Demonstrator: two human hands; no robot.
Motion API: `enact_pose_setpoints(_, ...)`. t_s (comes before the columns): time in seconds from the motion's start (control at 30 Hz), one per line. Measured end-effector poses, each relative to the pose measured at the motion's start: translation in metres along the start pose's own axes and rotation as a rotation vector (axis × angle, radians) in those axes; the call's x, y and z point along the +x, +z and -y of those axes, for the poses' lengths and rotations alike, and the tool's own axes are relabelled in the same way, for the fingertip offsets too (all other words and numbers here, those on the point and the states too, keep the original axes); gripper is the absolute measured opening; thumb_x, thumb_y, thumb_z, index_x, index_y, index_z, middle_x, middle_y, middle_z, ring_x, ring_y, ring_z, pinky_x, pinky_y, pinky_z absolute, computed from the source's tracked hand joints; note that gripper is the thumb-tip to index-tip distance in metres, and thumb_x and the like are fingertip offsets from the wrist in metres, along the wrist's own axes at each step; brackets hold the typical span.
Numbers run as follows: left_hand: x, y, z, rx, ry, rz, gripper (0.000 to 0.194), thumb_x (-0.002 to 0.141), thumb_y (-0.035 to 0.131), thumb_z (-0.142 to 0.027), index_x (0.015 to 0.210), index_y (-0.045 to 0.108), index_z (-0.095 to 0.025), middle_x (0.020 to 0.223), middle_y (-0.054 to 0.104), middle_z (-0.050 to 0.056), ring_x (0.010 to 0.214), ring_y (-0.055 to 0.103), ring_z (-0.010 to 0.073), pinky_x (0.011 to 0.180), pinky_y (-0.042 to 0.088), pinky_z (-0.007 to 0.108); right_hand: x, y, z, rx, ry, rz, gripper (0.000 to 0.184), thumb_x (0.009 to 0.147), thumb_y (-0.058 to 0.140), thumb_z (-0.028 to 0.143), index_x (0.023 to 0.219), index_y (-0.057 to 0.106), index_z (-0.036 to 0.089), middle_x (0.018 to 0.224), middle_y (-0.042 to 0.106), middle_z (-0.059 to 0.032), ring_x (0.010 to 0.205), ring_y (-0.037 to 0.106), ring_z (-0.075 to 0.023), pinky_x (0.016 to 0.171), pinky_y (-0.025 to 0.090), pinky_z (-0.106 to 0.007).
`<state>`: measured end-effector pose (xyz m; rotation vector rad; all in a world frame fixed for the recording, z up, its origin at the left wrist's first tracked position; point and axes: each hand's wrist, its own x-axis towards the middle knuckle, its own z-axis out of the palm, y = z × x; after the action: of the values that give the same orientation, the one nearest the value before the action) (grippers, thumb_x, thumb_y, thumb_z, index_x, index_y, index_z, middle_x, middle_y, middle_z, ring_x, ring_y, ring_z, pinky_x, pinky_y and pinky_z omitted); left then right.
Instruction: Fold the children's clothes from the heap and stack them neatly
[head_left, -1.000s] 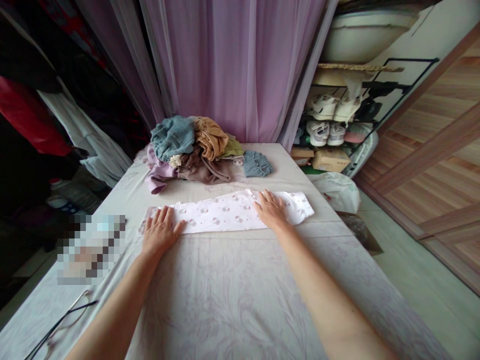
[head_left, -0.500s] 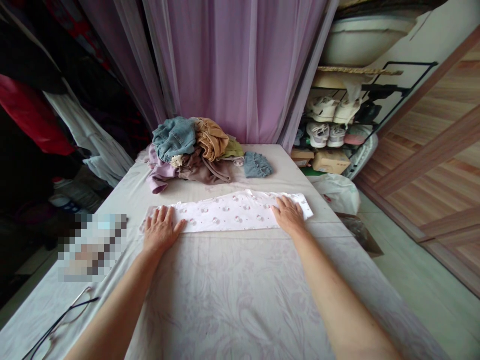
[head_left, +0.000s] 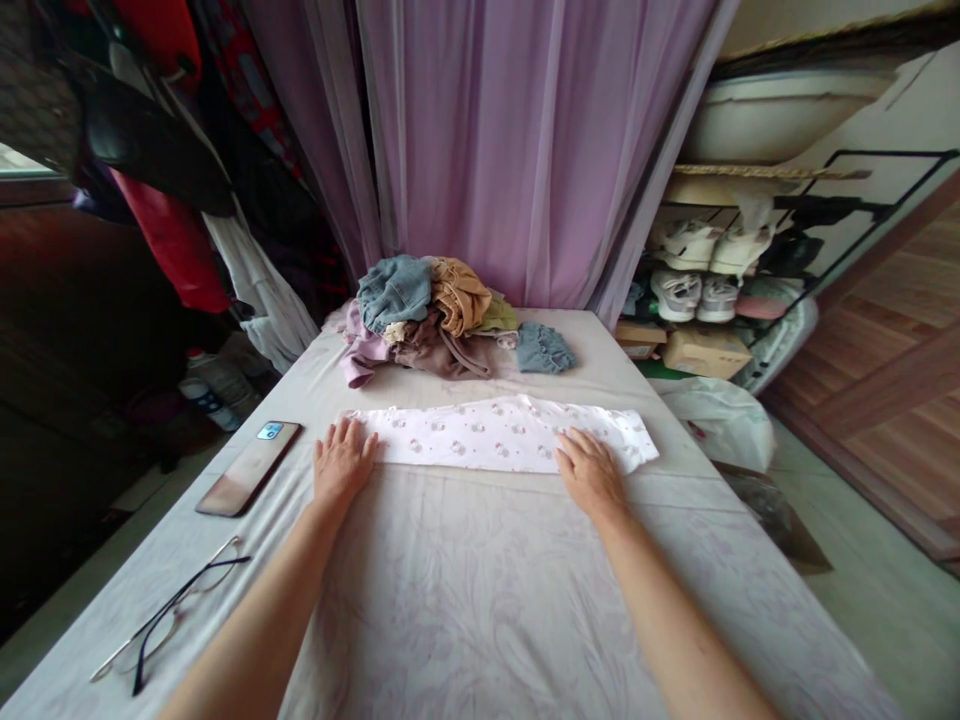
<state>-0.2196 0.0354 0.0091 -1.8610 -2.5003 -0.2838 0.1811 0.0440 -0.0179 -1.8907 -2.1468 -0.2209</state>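
Observation:
A long, narrow folded white cloth garment (head_left: 480,435) with small printed figures lies crosswise on the covered table. My left hand (head_left: 343,458) rests flat on its left end, fingers stretched forward and holding nothing. Near the other end, my right hand (head_left: 591,468) lies on the front edge with fingers extended, also empty. The garment's right end spreads out past that hand, slightly creased. What kind of garment it is, I cannot tell. Beyond it sit a heap of crumpled clothes (head_left: 442,350) and, to the heap's right, a small folded blue-grey garment (head_left: 545,348).
A smartphone (head_left: 251,470) and a pair of glasses (head_left: 169,610) lie left of my left arm. A purple curtain (head_left: 487,150) hangs behind the table. Hanging clothes (head_left: 169,240) are at the left; a rack with shoes (head_left: 682,245) stands at the right.
The view has shifted left, so the scene sits further right. Both hands stay flat on the white garment, the right one a little nearer its front edge.

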Motion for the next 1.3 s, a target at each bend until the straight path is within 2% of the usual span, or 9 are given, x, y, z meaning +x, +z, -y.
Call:
enact_pose_setpoints(0.23,0.001,0.004,0.020,-0.058,-0.125,-0.048,0.066,0.096,0.027,-0.047,0.144,0.040,-0.005,0.151,0.041,0.021,0.141,0.034,0.0344,0.113,0.027,0.052,-0.002,0.002,-0.002,0.015,0.013,-0.016,0.042,0.096,0.035,0.031,0.120,0.067,0.017,0.132,0.061,-0.0114,0.126,0.049,-0.0246,0.108,0.036,-0.038)
enact_pose_setpoints(0.4,0.005,-0.004,0.025,-0.079,-0.244,-0.116,0.052,0.093,0.036,-0.043,0.124,0.061,-0.010,0.138,0.055,0.020,0.133,0.042,0.0347,0.108,0.032,0.050,-0.009,0.002,0.000,0.032,0.040,-0.034,0.041,0.095,0.036,0.031,0.118,0.068,0.018,0.130,0.062,-0.0104,0.124,0.052,-0.0237,0.109,0.036,-0.037)
enact_pose_setpoints(0.53,0.002,-0.012,0.023,-0.106,-0.233,-0.074,0.046,0.091,0.041,-0.039,0.124,0.061,-0.014,0.124,0.064,0.019,0.123,0.053,0.0319,0.104,0.036,0.046,-0.011,0.002,0.000,0.036,0.041,-0.042,0.040,0.094,0.037,0.031,0.116,0.069,0.019,0.128,0.064,-0.0096,0.122,0.054,-0.0234,0.107,0.038,-0.037)
enact_pose_setpoints(0.7,-0.004,-0.014,0.022,-0.180,-0.108,-0.062,0.039,0.091,0.041,-0.033,0.120,0.066,-0.021,0.122,0.068,0.011,0.113,0.061,0.0277,0.097,0.042,0.039,-0.011,0.003,-0.001,0.034,0.039,-0.045,0.041,0.094,0.037,0.031,0.115,0.069,0.017,0.129,0.064,-0.0102,0.122,0.054,-0.0239,0.106,0.039,-0.036)
enact_pose_setpoints(0.8,-0.004,-0.012,0.023,-0.226,-0.081,-0.086,0.037,0.091,0.044,-0.039,0.108,0.071,-0.022,0.134,0.061,0.009,0.114,0.061,0.0270,0.097,0.043,0.037,-0.011,0.007,-0.004,0.050,0.026,-0.077,0.040,0.093,0.038,0.031,0.113,0.070,0.017,0.127,0.064,-0.0115,0.119,0.056,-0.0250,0.104,0.041,-0.037)
enact_pose_setpoints(0.87,-0.002,-0.009,0.024,-0.252,-0.121,-0.115,0.039,0.091,0.043,-0.043,0.105,0.070,-0.021,0.136,0.060,0.009,0.115,0.061,0.0270,0.097,0.043,0.037,-0.012,0.011,-0.007,0.072,0.003,-0.127,0.038,0.093,0.040,0.031,0.109,0.071,0.018,0.124,0.066,-0.0116,0.116,0.057,-0.0251,0.102,0.043,-0.038)
enact_pose_setpoints(0.97,0.002,-0.006,0.025,-0.237,-0.258,-0.161,0.044,0.090,0.045,-0.047,0.115,0.064,-0.017,0.123,0.066,0.013,0.115,0.060,0.0292,0.098,0.043,0.039,-0.011,0.018,-0.012,0.108,-0.037,-0.215,0.034,0.091,0.044,0.029,0.105,0.072,0.018,0.118,0.068,-0.0116,0.110,0.060,-0.0250,0.097,0.046,-0.039)
enact_pose_setpoints(1.03,0.005,-0.004,0.025,-0.188,-0.300,-0.169,0.051,0.087,0.048,-0.050,0.121,0.060,-0.013,0.118,0.068,0.016,0.116,0.058,0.0310,0.099,0.042,0.040,-0.011,0.021,-0.014,0.120,-0.057,-0.251,0.033,0.090,0.045,0.029,0.104,0.073,0.016,0.116,0.069,-0.0126,0.108,0.061,-0.0256,0.095,0.047,-0.039)
enact_pose_setpoints(1.3,0.007,0.000,0.025,-0.083,-0.251,-0.099,0.045,0.090,0.046,-0.046,0.119,0.062,-0.016,0.139,0.056,0.014,0.131,0.044,0.0320,0.108,0.032,0.045,-0.013,0.019,-0.014,0.113,-0.066,-0.267,0.033,0.090,0.045,0.029,0.104,0.073,0.016,0.116,0.069,-0.0127,0.106,0.062,-0.0267,0.093,0.049,-0.040)
